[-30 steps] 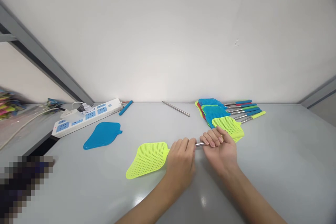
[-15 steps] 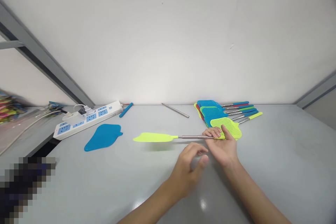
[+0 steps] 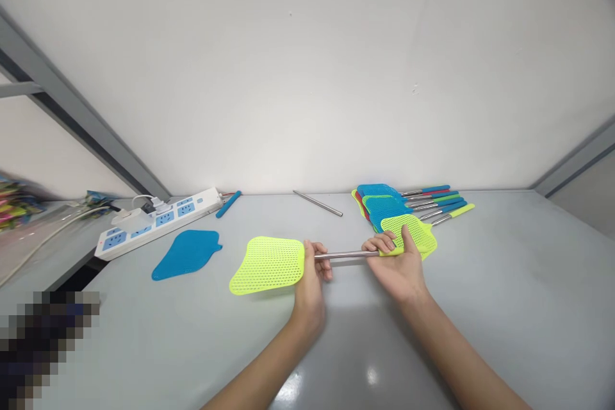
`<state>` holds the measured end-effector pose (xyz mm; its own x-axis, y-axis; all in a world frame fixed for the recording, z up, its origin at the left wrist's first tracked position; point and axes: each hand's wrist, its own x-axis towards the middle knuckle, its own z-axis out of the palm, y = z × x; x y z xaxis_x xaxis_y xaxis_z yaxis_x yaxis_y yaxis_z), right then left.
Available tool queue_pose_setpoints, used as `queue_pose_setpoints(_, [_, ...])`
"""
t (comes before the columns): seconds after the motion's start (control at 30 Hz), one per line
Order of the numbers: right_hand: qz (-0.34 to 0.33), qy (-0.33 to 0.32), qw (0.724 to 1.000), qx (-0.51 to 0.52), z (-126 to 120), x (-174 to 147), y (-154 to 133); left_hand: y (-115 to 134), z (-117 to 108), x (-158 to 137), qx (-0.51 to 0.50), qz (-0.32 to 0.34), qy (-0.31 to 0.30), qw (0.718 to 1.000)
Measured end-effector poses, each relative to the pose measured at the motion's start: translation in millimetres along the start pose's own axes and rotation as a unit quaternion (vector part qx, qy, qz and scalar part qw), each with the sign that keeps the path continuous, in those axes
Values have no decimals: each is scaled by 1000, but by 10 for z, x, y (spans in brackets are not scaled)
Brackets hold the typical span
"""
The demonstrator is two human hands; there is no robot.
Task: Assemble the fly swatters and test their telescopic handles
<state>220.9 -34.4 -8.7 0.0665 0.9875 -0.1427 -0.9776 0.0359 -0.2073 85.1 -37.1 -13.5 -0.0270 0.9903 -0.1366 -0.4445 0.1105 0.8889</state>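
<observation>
A yellow-green fly swatter (image 3: 269, 266) lies level across both hands above the table, its perforated head pointing left and its face toward me. My left hand (image 3: 312, 275) is closed around the neck, where the head meets the metal rod. My right hand (image 3: 398, 262), palm up, has its fingers curled over the yellow-green handle at the other end. Just behind the right hand, a pile of finished-looking swatters (image 3: 389, 205) in blue, green, red and yellow-green lies with handles to the right. A loose blue swatter head (image 3: 186, 255) rests flat to the left.
At the back lies a bare metal rod (image 3: 318, 203). A blue handle (image 3: 228, 204) sits beside the white power strip (image 3: 158, 224), which has plugs and cables in it. Colourful packets (image 3: 19, 202) are at the far left. The wall (image 3: 307, 90) bounds the table behind.
My left hand has moved left from beside the right hand and closed on the swatter's neck. The swatter's head has turned from edge-on to showing its face. The right hand keeps its hold.
</observation>
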Motion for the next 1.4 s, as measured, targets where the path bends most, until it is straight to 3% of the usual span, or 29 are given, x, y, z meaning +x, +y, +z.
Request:
queue_pose_setpoints(0.17, [0,43,997,-69,19,18,33,79,-46,132,-51,42,35,997])
queue_pose_setpoints(0.33, [79,67,992,-76,48,-16,106,230,-126,258,-119,86,56,988])
queue_pose_setpoints(0.4, [142,60,982,-110,77,-55,156,291,-181,320,-192,72,76,976])
queue_pose_setpoints(0.47, [194,34,967,-160,113,-97,199,346,-250,392,-266,-22,106,958])
queue_pose_setpoints(0.6, [216,-14,953,-210,173,-154,212,437,-365,501,-274,-117,103,949])
queue_pose_setpoints(0.77, [190,-55,944,-263,168,-145,94,527,-414,519,-296,-118,85,944])
queue_pose_setpoints(0.87, [180,-48,940,-286,149,-113,28,566,-440,524,-302,-106,70,945])
queue_pose_setpoints(0.97, [243,-47,918,-311,147,-90,16,591,-468,535,-295,-109,66,947])
queue_pose_setpoints(1.1, [389,-90,857,-326,165,-117,88,622,-473,534,-229,-122,47,965])
queue_pose_setpoints(1.2, [453,-132,824,-315,163,-175,189,643,-443,507,-191,-131,21,973])
queue_pose_setpoints(1.3, [479,-152,810,-303,131,-245,322,646,-403,467,-182,-139,2,973])
queue_pose_setpoints(1.4, [492,-129,815,-278,83,-324,473,627,-374,434,-174,-117,-12,978])
